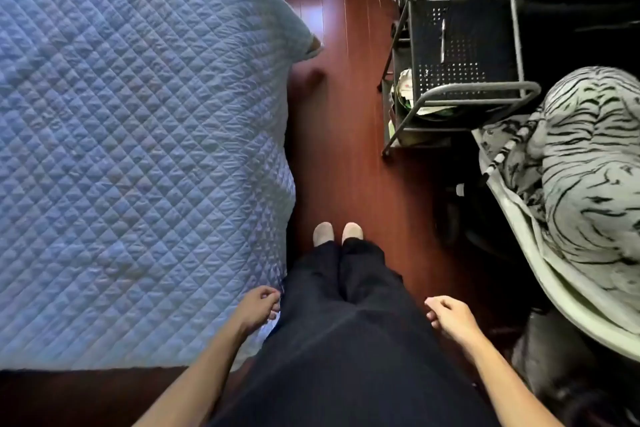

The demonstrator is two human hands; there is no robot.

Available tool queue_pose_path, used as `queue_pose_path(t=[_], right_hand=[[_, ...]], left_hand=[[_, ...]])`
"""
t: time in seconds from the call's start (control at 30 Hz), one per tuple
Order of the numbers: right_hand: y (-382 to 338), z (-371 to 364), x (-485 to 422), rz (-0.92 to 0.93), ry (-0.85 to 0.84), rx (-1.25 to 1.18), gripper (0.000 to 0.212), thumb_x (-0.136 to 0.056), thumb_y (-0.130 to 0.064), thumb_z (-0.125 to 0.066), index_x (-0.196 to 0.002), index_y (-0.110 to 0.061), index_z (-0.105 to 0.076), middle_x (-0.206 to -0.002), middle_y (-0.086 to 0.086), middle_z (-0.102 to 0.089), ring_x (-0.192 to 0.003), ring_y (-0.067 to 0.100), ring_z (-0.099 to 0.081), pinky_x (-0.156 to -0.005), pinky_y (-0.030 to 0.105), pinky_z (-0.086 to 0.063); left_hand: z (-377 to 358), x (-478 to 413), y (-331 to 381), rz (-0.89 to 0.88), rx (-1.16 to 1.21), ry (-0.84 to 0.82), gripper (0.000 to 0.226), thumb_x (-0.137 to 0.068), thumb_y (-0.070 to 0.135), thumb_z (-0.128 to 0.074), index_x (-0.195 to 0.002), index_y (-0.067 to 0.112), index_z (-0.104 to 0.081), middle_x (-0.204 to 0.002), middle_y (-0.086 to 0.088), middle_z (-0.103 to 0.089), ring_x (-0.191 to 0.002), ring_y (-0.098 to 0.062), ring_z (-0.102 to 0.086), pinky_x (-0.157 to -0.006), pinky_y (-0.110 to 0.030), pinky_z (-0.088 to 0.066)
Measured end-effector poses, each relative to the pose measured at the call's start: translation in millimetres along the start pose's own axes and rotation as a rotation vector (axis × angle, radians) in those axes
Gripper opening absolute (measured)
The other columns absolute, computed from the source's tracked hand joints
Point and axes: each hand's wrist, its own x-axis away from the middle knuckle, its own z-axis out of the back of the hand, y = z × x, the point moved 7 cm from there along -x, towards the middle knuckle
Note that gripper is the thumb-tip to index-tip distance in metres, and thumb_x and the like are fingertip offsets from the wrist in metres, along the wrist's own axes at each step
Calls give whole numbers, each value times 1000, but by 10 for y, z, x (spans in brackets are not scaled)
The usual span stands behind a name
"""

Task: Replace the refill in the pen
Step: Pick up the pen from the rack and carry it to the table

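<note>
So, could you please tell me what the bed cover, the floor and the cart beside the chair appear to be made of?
The bed cover looks like pale blue quilted fabric with a matte finish and diamond stitching. The floor seems to be glossy reddish-brown wood or laminate, with plank seams and glare. The cart looks like dark painted metal, with a tubular frame and perforated panels.

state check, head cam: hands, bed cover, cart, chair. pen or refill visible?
left hand: fingers loosely curled, nothing visible in it
right hand: fingers loosely curled, nothing visible in it
quilted bed cover: spread flat, nothing on it
metal cart: upright, items on lower shelf
striped blanket: draped over chair
pen, refill: not in view
</note>
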Motion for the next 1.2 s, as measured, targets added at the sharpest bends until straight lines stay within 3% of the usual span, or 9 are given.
queue_pose_path(t=[0.13, 0.33, 0.5, 0.7, 0.83, 0.97, 1.1, 1.2], right_hand=[[82, 56, -34, -72, -4, 46, 19, -106, -15, -65, -94, -6, -76, -76, 6, -70, -56, 15, -59, -45, 17, -39], [-226, 169, -226, -56, 2, 71, 18, -105, -15, -66, -97, -4, -77, -76, 8, -71, -58, 18, -61, -42, 18, -39], [-1100, 247, -463, 75, 4, 55, 17, -104, -18, -65, -94, -9, -77, -75, 5, -71, -60, 18, -61, -53, 25, -41], [-2366, 359, -617, 259, 36, -24, 16, -103, -24, -65, -95, -15, -76, -79, 4, -74, -66, 17, -66, -64, 29, -48], [-2862, 391, -752, 265, 54, -49, 17, -102, -25, -65, -92, -17, -76, -78, 2, -74, -64, 16, -65, -60, 27, -45], [-2920, 427, -857, 188, 76, -35, 18, -103, -20, -66, -90, -14, -76, -75, 3, -73, -62, 16, -63, -58, 27, -43], [-2710, 478, -903, 47, 98, -19, 18, -103, -18, -67, -93, -9, -79, -72, 4, -72, -59, 17, -62, -54, 25, -40], [-2582, 514, -869, -36, 105, 13, 21, -103, -17, -68, -88, -10, -81, -60, 0, -69, -51, 16, -59, -50, 24, -38]], left_hand=[[-3, -89, 159, -3, -87, 30, 17, -106, 13, -50, -94, 9, -61, -76, -8, -61, -57, -15, -52, -43, -12, -40], [47, -78, 392, -16, -60, 77, 15, -106, 9, -50, -99, 2, -61, -72, -9, -59, -53, -13, -49, -48, -17, -42], [198, 5, 509, -29, -100, 135, 19, -107, 5, -46, -92, 4, -58, -65, -7, -51, -50, -13, -43, -41, -14, -35], [448, -102, 687, -28, -224, 153, 21, -102, 6, -54, -87, 5, -68, -82, -9, -64, -71, -17, -55, -59, -20, -40], [675, -354, 996, -35, -277, 115, 32, -101, 9, -58, -71, 18, -62, -75, -1, -62, -69, -11, -53, -60, -20, -40], [931, -655, 1668, -65, -376, 59, 30, -101, 9, -55, -71, 14, -58, -77, -7, -57, -72, -16, -48, -60, -28, -35], [1130, -909, 2724, -189, -404, 24, 42, -104, 3, -46, -63, 15, -46, -62, -6, -50, -45, -9, -45, -47, -19, -36], [1260, -1036, 3528, -233, -275, 56, 24, -106, 5, -46, -84, 6, -55, -71, -10, -57, -53, -15, -50, -46, -20, -39]])
